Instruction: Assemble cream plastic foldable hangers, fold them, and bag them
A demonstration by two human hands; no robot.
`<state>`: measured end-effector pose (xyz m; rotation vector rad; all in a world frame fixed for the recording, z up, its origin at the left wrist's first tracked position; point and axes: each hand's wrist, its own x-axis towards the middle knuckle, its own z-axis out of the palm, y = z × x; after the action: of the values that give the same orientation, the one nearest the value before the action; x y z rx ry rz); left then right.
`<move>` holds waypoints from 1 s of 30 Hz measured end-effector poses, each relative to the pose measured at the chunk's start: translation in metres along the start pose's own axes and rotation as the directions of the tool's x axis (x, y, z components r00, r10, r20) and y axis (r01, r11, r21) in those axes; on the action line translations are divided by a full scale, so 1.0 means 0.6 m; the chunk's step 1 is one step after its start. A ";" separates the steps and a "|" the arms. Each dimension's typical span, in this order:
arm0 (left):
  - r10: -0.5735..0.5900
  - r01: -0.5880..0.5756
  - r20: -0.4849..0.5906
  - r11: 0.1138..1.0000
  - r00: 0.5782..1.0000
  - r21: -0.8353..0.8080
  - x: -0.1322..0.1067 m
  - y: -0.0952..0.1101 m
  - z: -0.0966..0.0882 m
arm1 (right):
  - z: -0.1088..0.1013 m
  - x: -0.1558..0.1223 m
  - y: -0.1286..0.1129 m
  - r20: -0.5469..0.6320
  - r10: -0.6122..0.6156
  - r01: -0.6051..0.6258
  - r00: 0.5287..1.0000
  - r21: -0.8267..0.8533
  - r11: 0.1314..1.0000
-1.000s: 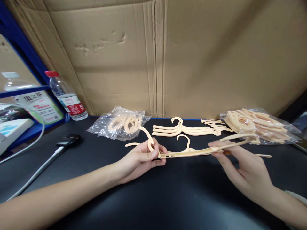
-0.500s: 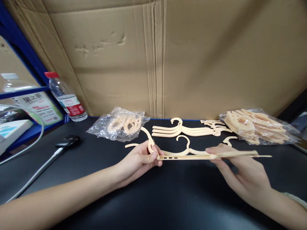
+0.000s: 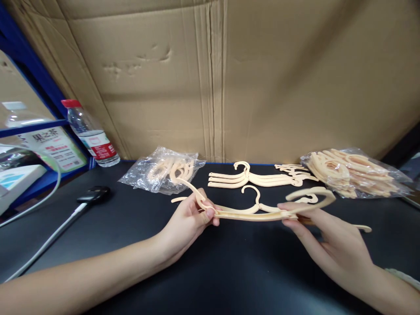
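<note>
Between my two hands, above the front of the table, a beige clothes hanger (image 3: 251,216) is held nearly edge-on. My left hand (image 3: 190,215) pinches its left end, where a curved hook piece (image 3: 190,186) rises up and to the left. My right hand (image 3: 328,236) grips it at the middle joint, with thumb below and fingers above. The hanger's large hook (image 3: 328,199) curves up beside my right fingers, and a tip of its other arm shows past that hand. Just behind lies another beige hanger (image 3: 257,195) on the table, partly hidden.
Several stacked beige hangers (image 3: 229,179) lie farther back. A plastic bag of hook pieces (image 3: 144,173) is at left, a bag of hanger parts (image 3: 364,173) at right. A bottle (image 3: 95,140), a black plug with white cable (image 3: 93,194), and a cardboard wall (image 3: 262,78) border the table.
The held hanger has turned about its length, so its large hook now shows as a curve by my right hand. The hook piece at my left hand has tipped left. Both hands keep hold.
</note>
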<state>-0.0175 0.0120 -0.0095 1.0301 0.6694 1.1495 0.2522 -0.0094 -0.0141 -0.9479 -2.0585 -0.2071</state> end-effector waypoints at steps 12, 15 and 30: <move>0.031 -0.041 0.042 0.955 0.999 0.293 -0.009 0.002 0.005 | 0.006 0.007 0.015 -0.115 0.397 -0.351 0.910 0.293 0.889; 0.009 -0.177 0.272 0.778 0.962 0.602 -0.021 0.009 0.015 | 0.002 0.015 0.018 -0.143 0.464 -0.377 0.874 0.401 0.835; -0.092 -0.766 0.766 0.045 0.636 0.641 -0.048 0.025 0.035 | 0.009 0.013 0.026 0.313 0.068 -0.080 0.947 0.027 0.996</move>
<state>-0.0145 -0.0210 0.0108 2.8582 0.5061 0.4688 0.2569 0.0084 -0.0148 -1.0875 -2.2989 0.0264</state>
